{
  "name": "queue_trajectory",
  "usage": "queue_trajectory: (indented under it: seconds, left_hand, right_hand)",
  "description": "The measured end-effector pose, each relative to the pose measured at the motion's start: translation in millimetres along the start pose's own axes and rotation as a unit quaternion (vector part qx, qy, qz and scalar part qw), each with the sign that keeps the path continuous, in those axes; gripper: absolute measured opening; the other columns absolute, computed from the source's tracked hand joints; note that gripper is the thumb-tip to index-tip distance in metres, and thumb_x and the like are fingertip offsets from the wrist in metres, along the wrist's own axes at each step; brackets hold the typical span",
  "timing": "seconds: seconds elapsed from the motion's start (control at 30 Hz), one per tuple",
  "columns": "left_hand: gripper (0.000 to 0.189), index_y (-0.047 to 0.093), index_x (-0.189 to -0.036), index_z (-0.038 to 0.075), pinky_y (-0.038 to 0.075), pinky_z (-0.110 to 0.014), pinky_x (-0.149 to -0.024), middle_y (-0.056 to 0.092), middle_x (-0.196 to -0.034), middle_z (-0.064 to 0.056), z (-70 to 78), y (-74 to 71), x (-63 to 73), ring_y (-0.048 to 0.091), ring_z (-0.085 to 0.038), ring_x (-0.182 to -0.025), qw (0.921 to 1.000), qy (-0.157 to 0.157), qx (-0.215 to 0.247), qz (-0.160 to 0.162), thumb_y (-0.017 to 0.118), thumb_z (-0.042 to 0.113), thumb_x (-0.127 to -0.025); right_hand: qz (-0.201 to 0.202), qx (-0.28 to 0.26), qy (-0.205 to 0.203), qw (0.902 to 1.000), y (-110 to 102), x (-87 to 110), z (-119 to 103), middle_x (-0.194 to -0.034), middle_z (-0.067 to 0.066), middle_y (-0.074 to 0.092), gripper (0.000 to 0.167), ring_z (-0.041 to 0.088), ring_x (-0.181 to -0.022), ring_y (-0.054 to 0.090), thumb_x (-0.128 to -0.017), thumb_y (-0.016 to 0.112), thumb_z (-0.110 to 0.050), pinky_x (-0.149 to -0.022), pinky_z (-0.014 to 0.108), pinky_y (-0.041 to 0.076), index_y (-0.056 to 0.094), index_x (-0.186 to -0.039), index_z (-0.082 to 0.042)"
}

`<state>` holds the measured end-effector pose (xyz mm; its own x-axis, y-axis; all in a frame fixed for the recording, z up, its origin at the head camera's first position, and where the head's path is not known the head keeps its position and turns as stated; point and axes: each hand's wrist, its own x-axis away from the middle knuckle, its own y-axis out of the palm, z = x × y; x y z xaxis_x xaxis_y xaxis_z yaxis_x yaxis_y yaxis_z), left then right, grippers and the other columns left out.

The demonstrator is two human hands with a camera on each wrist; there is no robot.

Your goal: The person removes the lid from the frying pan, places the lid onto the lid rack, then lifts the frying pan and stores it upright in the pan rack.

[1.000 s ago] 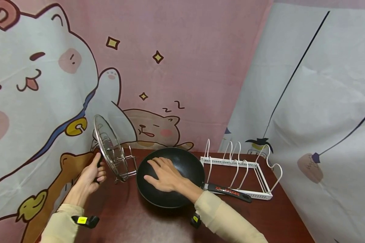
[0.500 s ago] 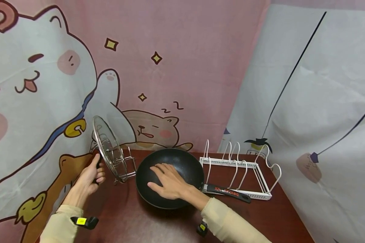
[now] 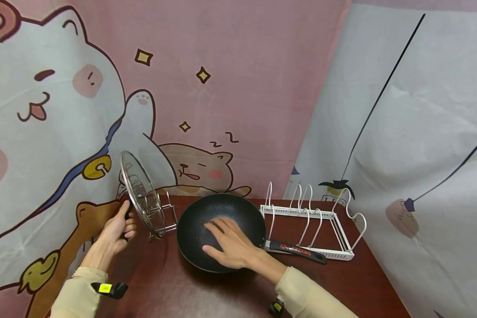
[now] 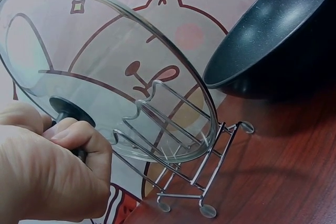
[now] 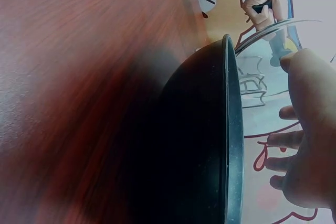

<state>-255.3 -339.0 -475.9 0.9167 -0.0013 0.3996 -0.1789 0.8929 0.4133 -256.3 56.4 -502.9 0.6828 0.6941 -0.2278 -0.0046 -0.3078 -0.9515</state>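
Note:
My left hand [image 3: 118, 229] grips the black knob of a glass lid [image 4: 131, 72], which stands tilted on edge. The lid's lower rim lies against a small chrome wire rack [image 4: 210, 177] at the table's left. In the middle sits a black wok [image 3: 194, 225], its handle [image 3: 298, 251] pointing right. Above the wok's bowl my right hand [image 3: 232, 245] reaches with spread, relaxed fingers and holds nothing. The right wrist view shows that right hand [image 5: 310, 140] above the wok's rim [image 5: 231, 129].
To the right stands a white rack [image 3: 343, 255] with several upright wire loops, its front edge behind the wok handle. The dark red table [image 3: 155, 291] runs back to a printed cloth [image 3: 258, 88] with cartoon animals.
My right hand has drawn back to the right and slightly toward me over the wok. The left hand and lid stay in nearly the same place.

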Motion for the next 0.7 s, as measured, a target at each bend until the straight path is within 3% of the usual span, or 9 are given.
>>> queue_trajectory:
  seconds: [0.33,0.7]
  left_hand:
    - [0.052,0.047,-0.088,0.021,0.027,-0.019,-0.046,0.022,-0.068,0.015,4.2,1.1,-0.9,0.016,-0.001,-0.06,0.9998,-0.015,0.009,-0.006,0.042,0.064,-0.117]
    - [0.053,0.047,-0.085,0.021,0.026,-0.018,-0.047,0.022,-0.069,0.016,9.2,2.7,-2.9,0.016,0.0,-0.06,0.9996,-0.023,0.012,-0.013,0.041,0.062,-0.118]
  right_hand:
    - [0.024,-0.002,-0.012,0.9996,-4.5,15.6,6.1,-0.171,0.009,0.054,0.068,0.033,-0.164,0.046,-0.113,0.057,-0.058,-0.139,0.057,0.035,0.048,-0.169,-0.021]
    - [0.013,-0.03,0.007,0.9994,-7.8,30.1,10.0,-0.173,0.013,0.051,0.067,0.037,-0.167,0.042,-0.114,0.057,-0.057,-0.139,0.061,0.033,0.05,-0.168,-0.019]
